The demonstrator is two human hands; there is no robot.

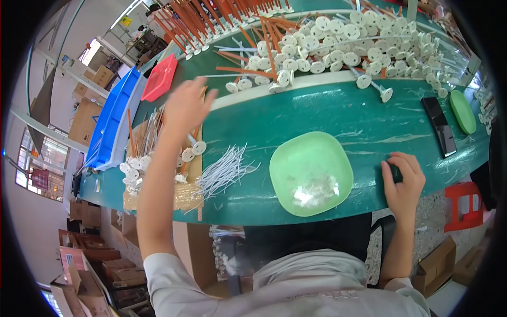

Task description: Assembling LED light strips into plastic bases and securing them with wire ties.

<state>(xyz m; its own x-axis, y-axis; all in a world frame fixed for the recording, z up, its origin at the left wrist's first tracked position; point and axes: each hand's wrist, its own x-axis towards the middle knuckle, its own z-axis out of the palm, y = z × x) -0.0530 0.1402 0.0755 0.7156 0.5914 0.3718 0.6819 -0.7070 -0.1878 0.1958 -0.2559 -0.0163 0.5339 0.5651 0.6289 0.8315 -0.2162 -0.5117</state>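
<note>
Green covers the table (240, 124), which stretches across the scene. A wide pile (338, 45) of white discs on brown and pale sticks fills its far right side, with a curved pale strip (311, 81) along the pile's near edge. To the left of the pile, at the far edge, brown sticks (203, 21) stand upright in rows on white discs. A long blue bin (113, 116) lies at the left edge; just right of it, cardboard (153, 202) bears more disc-ended sticks (136, 168). A pale green tray (311, 171) sits near the middle front, and a smaller red tray (160, 77) lies at far left, beside the bin. Loose white strips (227, 171) lie between cardboard and green tray. The left hand (189, 104) is over the left part, thumb and fingers apart, fingertips beside the end of a thin pale stick (232, 75) at the pile's left; I cannot tell whether they grip it. The right hand (405, 179) rests at the near right, fingers curled toward the thumb around something dark; whether it is held, I cannot tell. Farther right lie a black phone (439, 126) and a small green dish (463, 112).
</note>
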